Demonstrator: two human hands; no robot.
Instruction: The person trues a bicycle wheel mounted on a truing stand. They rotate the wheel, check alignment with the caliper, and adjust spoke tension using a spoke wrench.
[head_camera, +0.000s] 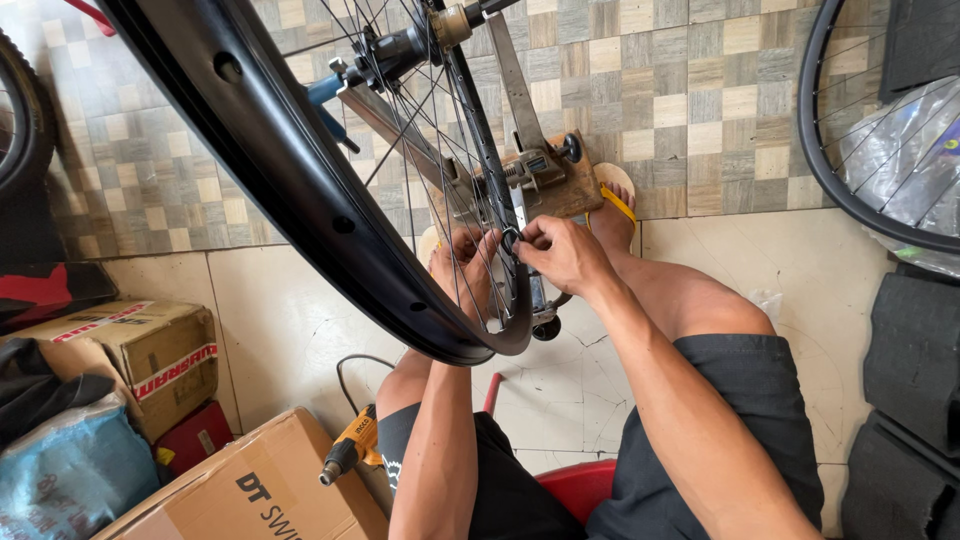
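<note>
The right hand pinches a small dark ring-shaped tool between fingertips at a spoke of the black spoked bicycle rim. The left hand reaches through the spokes, fingers curled on the rim's lower arc to steady it. The wheel hangs in a grey metal truing stand on a wooden base on the floor between the person's feet — close work, within both arms' reach.
</note>
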